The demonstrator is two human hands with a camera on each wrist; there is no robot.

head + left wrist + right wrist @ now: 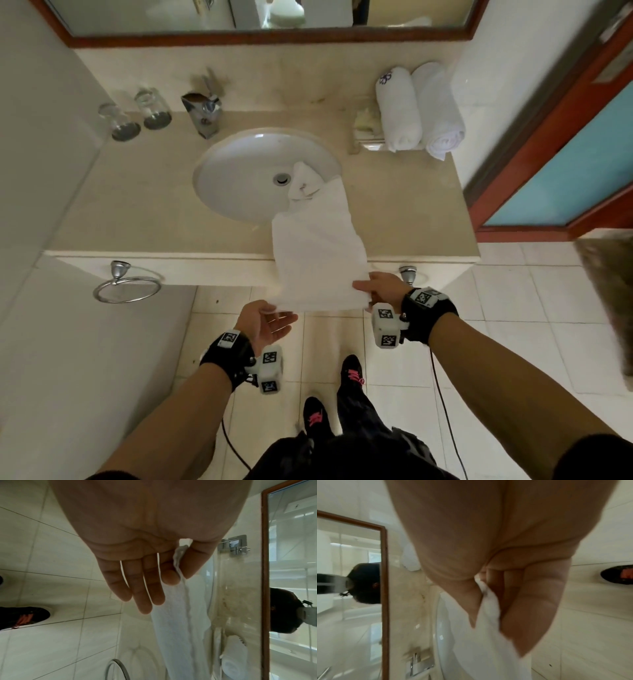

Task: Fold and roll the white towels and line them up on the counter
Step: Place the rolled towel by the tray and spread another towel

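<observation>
Two rolled towels [419, 109] parked on my table [144, 205], third towel [318, 253] barely folded: right hand [376, 286] pinching its corner, left hand [265, 322] pinching the other with fingers mostly straight.

Black wrist straps [425, 313], white tagged camera blocks [386, 325], black shoes [352, 373], pink laces.

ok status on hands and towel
Both hands pinch the towel's near corners, left, right. Far end in the sink. Two rolled towels on the counter.
</observation>
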